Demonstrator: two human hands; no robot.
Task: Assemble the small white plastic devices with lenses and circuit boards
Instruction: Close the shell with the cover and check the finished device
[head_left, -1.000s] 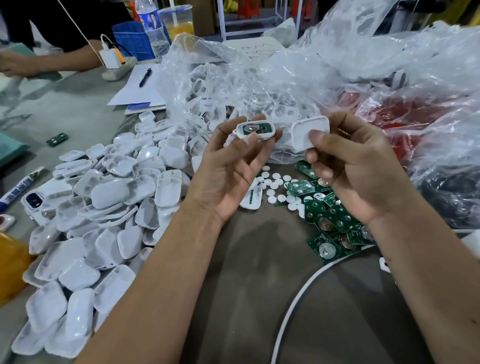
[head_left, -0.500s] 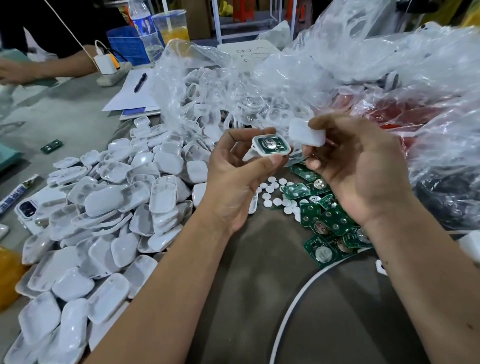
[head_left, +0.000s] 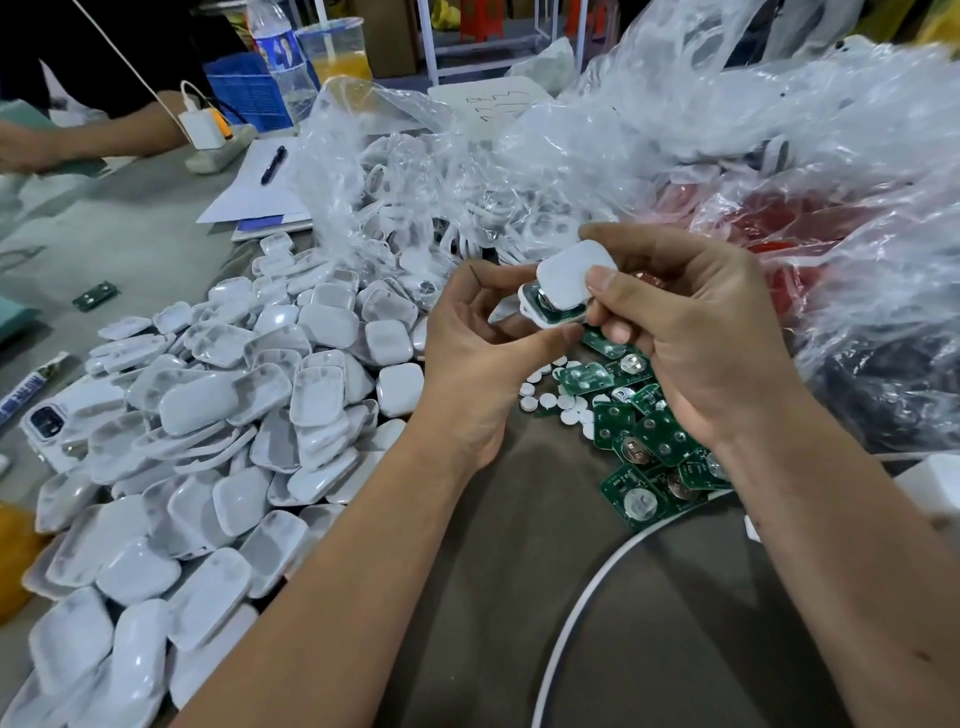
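Two white plastic halves meet between the person's hands, held above the counter (head_left: 519, 597). The lower half, a white base (head_left: 551, 316) with a green circuit board seated inside it, sits at the tips of the left hand (head_left: 475, 358), whose grip pinches it between the thumb below and curled fingers above. A white cover (head_left: 569, 273) lies tilted on top of the base, overlapping its right part and leaving the board's left edge showing. The right hand (head_left: 696, 332) pinches this cover, thumb pressed on its upper face and fingers curled behind and beneath.

Directly under the hands, on the brown counter, lies a heap of loose green circuit boards (head_left: 644, 441), with small white round discs (head_left: 545, 400) scattered just beside it. To the left spreads a large pile of white plastic shells (head_left: 218, 441). Behind the hands, a crumpled clear plastic bag (head_left: 415, 171) holds more white parts. A white cable (head_left: 582, 597) curves across the counter near the right forearm. Far left, a phone (head_left: 49, 421) lies partly under the shells.
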